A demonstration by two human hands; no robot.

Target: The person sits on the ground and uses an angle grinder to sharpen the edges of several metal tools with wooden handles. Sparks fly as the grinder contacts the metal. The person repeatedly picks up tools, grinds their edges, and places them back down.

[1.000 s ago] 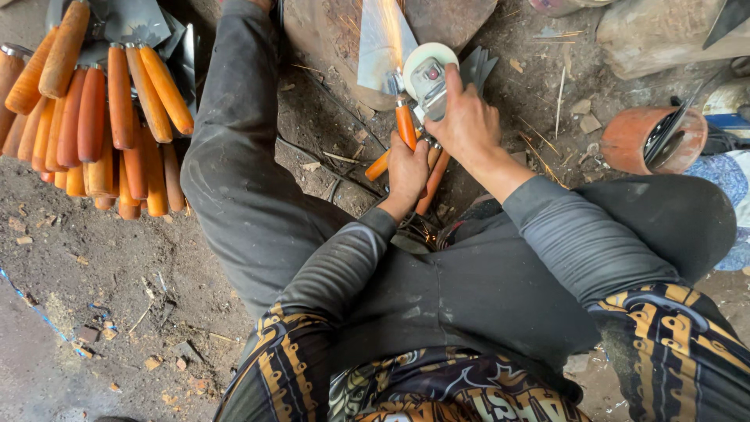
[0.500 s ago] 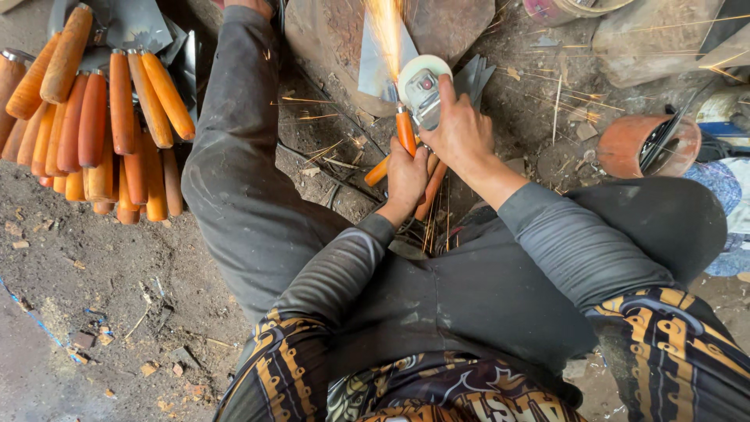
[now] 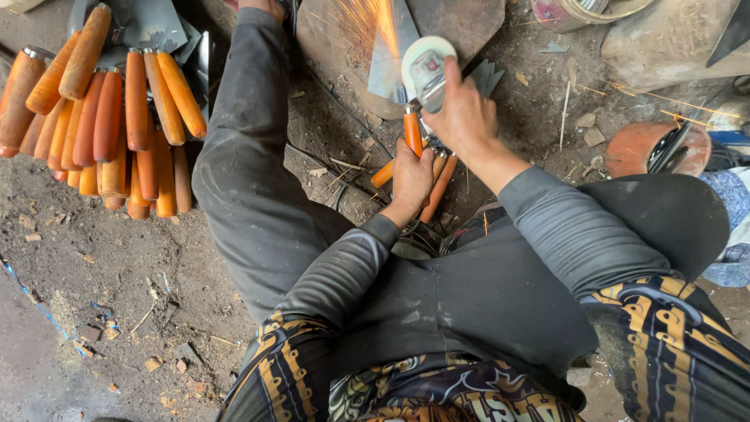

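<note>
Dirt floor (image 3: 94,273) spreads under you, littered with chips. Your right hand (image 3: 461,117) clamps the angle grinder (image 3: 426,66) on a blade (image 3: 391,55) atop the stump (image 3: 461,19); your left hand (image 3: 410,176) grips its orange handle (image 3: 412,133). Orange-handled tools (image 3: 109,117) pile at the floor's upper left.

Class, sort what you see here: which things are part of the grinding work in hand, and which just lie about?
In use: right hand, angle grinder, left hand, orange-handled blade, wooden block.
Lying about: pile of orange-handled tools, rusty can, loose orange handles.

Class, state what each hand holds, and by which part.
Left hand grips a knife by its orange handle; right hand holds the angle grinder by its body.
</note>
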